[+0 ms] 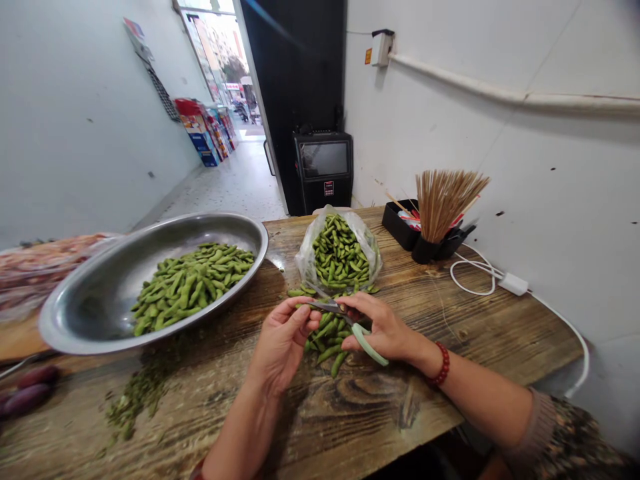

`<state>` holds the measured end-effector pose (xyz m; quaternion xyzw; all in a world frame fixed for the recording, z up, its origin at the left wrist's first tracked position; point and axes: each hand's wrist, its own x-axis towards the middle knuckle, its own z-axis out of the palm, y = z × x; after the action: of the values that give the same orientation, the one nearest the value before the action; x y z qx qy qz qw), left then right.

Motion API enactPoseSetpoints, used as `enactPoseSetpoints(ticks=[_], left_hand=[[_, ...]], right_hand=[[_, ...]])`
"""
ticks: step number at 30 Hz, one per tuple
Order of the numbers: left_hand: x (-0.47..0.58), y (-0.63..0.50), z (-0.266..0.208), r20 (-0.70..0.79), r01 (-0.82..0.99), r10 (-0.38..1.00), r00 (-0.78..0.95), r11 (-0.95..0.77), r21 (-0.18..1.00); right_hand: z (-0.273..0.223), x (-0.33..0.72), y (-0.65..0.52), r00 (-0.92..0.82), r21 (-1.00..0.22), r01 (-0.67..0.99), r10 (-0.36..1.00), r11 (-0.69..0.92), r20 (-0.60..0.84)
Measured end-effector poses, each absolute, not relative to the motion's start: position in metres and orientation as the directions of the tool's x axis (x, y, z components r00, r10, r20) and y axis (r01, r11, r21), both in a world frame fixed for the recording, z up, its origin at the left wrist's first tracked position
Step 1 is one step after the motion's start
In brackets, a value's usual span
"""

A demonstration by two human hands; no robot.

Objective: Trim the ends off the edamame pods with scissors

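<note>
My right hand (380, 325) grips a pair of scissors (369, 344) with pale green handles, the blades pointing left. My left hand (287, 337) pinches a green edamame pod (301, 306) at the scissor blades; most of that pod is hidden by the fingers. Beneath both hands lie loose edamame pods (330, 337) on the wooden table. Just behind them, a clear plastic bag (305, 257) stands open, full of more pods. To the left a wide steel basin (107, 283) holds a heap of edamame pods (197, 283).
Small green trimmings (137, 393) are scattered on the table (220, 427) below the basin. Purple-red oblong items (33, 393) and bagged pinkish food (45, 270) sit at far left. At back right are a holder of skewers (443, 207), a black box (400, 227) and a white cable (560, 320).
</note>
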<state>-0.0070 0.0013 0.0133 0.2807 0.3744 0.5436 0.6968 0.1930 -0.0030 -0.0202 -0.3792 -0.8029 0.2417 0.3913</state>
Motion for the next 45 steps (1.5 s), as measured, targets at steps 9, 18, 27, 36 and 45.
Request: enactPoseSetpoints(ticks=[9, 18, 27, 36, 45], left_hand=[[-0.006, 0.000, 0.013, -0.171, -0.518, 0.977, 0.131, 0.214, 0.828], [-0.009, 0.002, 0.009, -0.154, -0.503, 0.979, 0.136, 0.202, 0.841], [-0.008, 0.002, 0.009, -0.140, -0.465, 0.983, 0.117, 0.179, 0.867], [-0.025, 0.011, 0.014, -0.099, -0.483, 0.990, 0.103, 0.137, 0.865], [-0.023, 0.018, -0.015, 0.119, 0.585, 0.970, 0.211, -0.223, 0.780]], right_hand=[[-0.019, 0.194, -0.003, -0.399, -0.686, 0.418, 0.799, 0.596, 0.450], [-0.021, 0.195, -0.003, -0.382, -0.653, 0.466, 0.801, 0.597, 0.460], [-0.023, 0.197, -0.003, -0.384, -0.619, 0.483, 0.785, 0.619, 0.486], [-0.026, 0.199, 0.001, -0.271, -0.683, 0.455, 0.820, 0.571, 0.504], [-0.023, 0.199, 0.000, -0.275, -0.681, 0.455, 0.818, 0.573, 0.505]])
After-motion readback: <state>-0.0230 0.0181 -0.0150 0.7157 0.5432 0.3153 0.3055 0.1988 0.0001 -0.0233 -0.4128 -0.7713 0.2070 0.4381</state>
